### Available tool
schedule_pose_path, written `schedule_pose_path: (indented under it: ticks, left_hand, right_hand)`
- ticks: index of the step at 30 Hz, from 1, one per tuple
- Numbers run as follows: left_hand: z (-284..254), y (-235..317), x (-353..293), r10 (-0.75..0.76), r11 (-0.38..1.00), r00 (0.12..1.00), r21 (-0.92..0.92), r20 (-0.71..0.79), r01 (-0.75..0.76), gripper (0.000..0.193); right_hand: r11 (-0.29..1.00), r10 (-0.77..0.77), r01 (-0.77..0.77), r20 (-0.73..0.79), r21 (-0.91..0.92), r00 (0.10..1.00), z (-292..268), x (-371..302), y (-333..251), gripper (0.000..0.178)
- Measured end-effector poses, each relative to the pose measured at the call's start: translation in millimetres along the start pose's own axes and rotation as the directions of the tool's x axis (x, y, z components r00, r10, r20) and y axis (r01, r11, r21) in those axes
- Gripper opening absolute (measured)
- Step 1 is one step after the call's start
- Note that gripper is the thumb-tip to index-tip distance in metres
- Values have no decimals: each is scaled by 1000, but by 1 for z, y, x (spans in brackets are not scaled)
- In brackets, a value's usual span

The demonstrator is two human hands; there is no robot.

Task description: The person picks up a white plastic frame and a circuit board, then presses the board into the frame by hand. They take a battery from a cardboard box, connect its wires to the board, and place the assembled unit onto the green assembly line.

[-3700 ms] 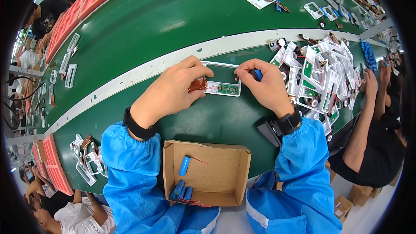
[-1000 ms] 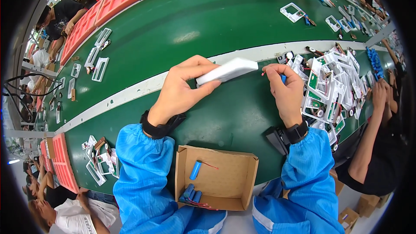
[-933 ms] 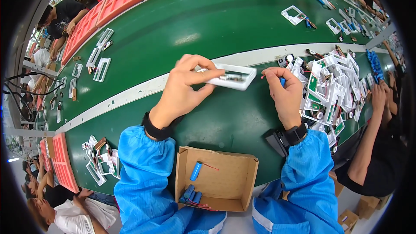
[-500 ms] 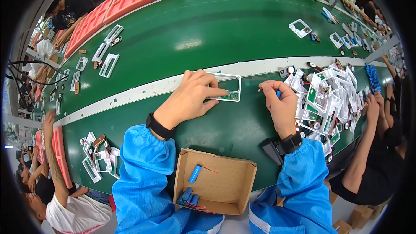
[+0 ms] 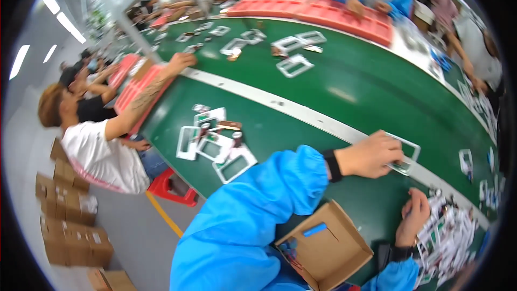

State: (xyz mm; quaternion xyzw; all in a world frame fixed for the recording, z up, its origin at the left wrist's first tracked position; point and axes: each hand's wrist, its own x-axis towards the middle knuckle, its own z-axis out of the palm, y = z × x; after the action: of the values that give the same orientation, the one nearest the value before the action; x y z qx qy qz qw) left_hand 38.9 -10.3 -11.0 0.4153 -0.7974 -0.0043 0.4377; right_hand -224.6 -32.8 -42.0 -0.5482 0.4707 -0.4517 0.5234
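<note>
My left hand (image 5: 371, 155) is closed on a white rectangular plastic frame (image 5: 414, 152) lying by the white strip across the green table. My right hand (image 5: 413, 218) has its fingers pinched together, nearer to me and beside a heap of white plastic frames (image 5: 449, 237). A small red tip shows at those fingers; a blue battery with a red wire was visible in them a moment earlier, and its body is hidden now. Below my hands, an open cardboard box (image 5: 344, 256) holds a blue battery (image 5: 315, 230) and several more in its corner.
More white frames (image 5: 215, 145) lie in a small cluster to the left, and others (image 5: 295, 66) across the strip. Red trays (image 5: 269, 4) line the far edge. A co-worker's arm (image 5: 145, 97) reaches over the left end. Cartons (image 5: 75, 242) are stacked on the floor.
The whole view has swung left and tilted, bringing the left-hand co-worker and floor into sight. Both my hands now appear farther right in the picture, the left still on the white frame.
</note>
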Motion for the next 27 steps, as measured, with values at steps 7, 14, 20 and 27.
schedule_pose_path:
  ticks: [7,14,20,27]
  left_hand:
    - [-24,2,9,9,987,960,154,-280,36,26]
    - [-27,-1,16,41,972,941,231,-335,40,23]
    - [-12,-11,0,-60,974,998,218,-33,65,23]
    - [-16,1,7,-5,984,984,176,-178,36,26]
  right_hand:
    - [997,-50,50,7,58,999,8,8,12,22]
    - [996,-61,61,13,61,998,7,12,12,25]
    - [996,-46,46,4,77,999,10,8,9,26]
    - [996,-61,60,7,71,998,10,7,8,25]
